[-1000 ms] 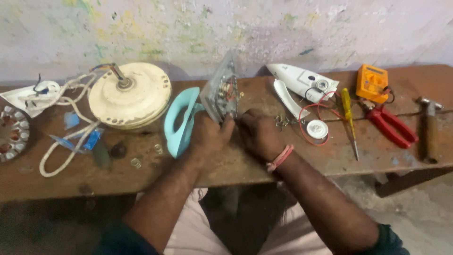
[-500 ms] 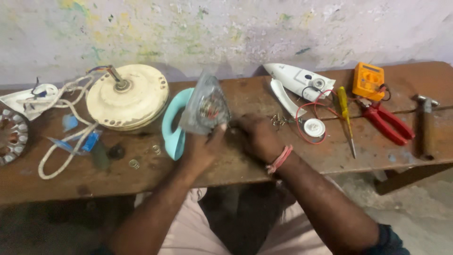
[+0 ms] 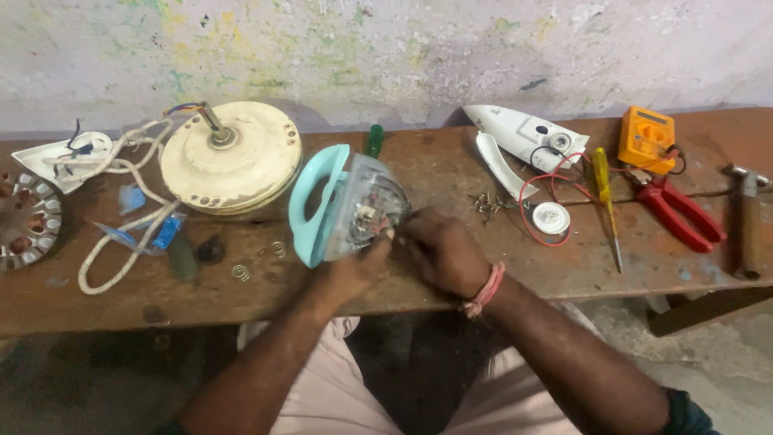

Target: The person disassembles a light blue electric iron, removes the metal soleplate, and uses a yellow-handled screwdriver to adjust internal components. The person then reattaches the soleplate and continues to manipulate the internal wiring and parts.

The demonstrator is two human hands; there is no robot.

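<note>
A worn wooden bench (image 3: 419, 173) spans the frame, bearing a fan motor (image 3: 231, 157) upper left, screws (image 3: 485, 201) centre, pliers (image 3: 676, 211) and hammer (image 3: 746, 221) right.

Iron (image 3: 346, 208) tipped on its side on the wooden bench (image 3: 419, 278), turquoise handle left, open underside facing me. My left hand (image 3: 354, 270) props its near edge; right hand (image 3: 443, 251) fingers at the wiring. Fan motor (image 3: 231, 157) far left, screws (image 3: 485, 201) right.

One head-worn view — looking steeply down and forward over a wooden bench (image 3: 564, 278) toward a stained wall (image 3: 386, 56), fairly close; no second view shares it.
</note>
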